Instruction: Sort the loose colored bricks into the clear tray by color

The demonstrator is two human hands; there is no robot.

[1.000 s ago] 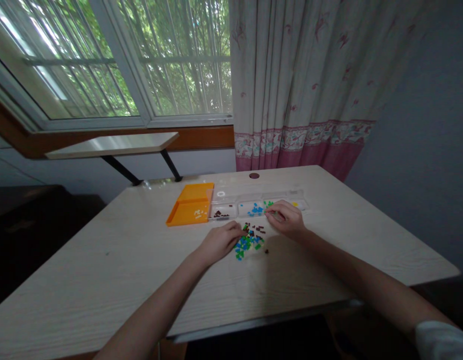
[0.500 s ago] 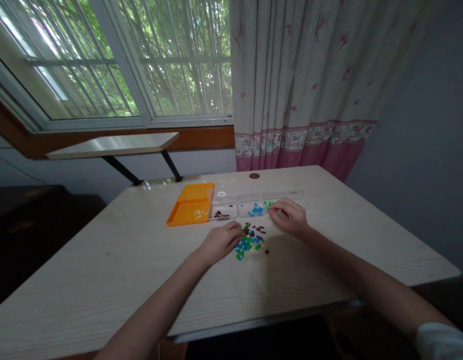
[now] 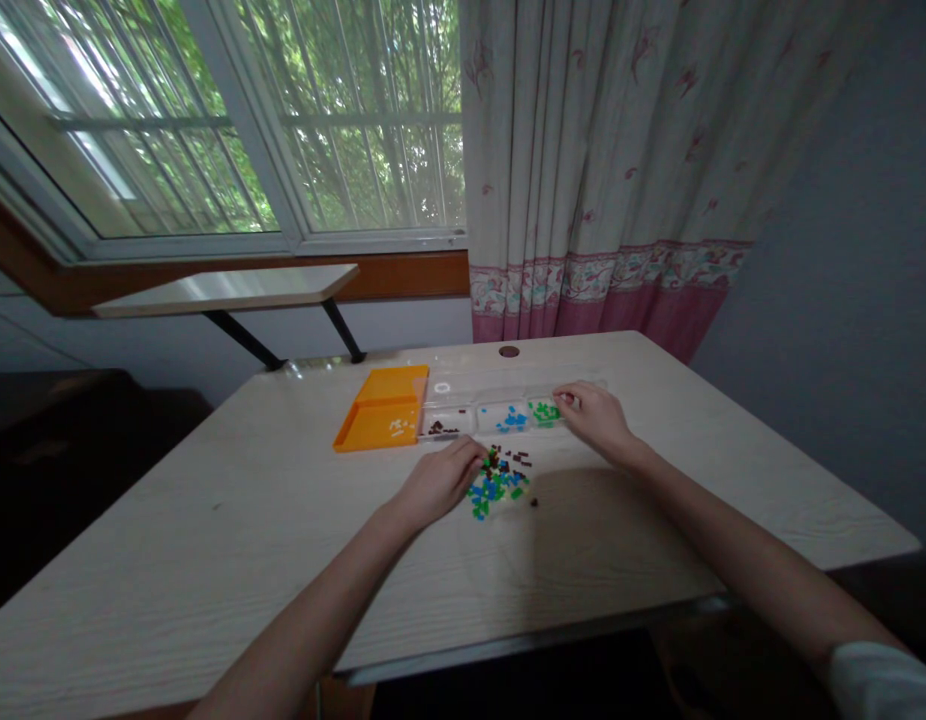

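A mixed pile of small blue, green and brown building bricks (image 3: 493,485) lies on the table. My left hand (image 3: 442,480) reaches its left edge, fingers pressed together at the bricks; what they hold, if anything, is hidden. My right hand (image 3: 596,415) is above the right part of a clear compartment tray (image 3: 470,408), thumb and fingertips together beside the green bricks (image 3: 544,413). Nothing can be made out between them. Blue bricks (image 3: 512,419) occupy the neighbouring compartment, and brown bricks (image 3: 439,428) the one left of that.
An open orange case (image 3: 384,385) adjoins the tray's left end, with several white pieces (image 3: 399,427) in it. One brown brick (image 3: 534,502) lies apart from the pile. A raised shelf (image 3: 238,287) stands at the table's back left, near the window. Behind the table hangs a curtain (image 3: 583,200).
My right hand has shifted right and slightly up over the tray, uncovering more green bricks. My left hand has moved slightly up along the pile's edge.
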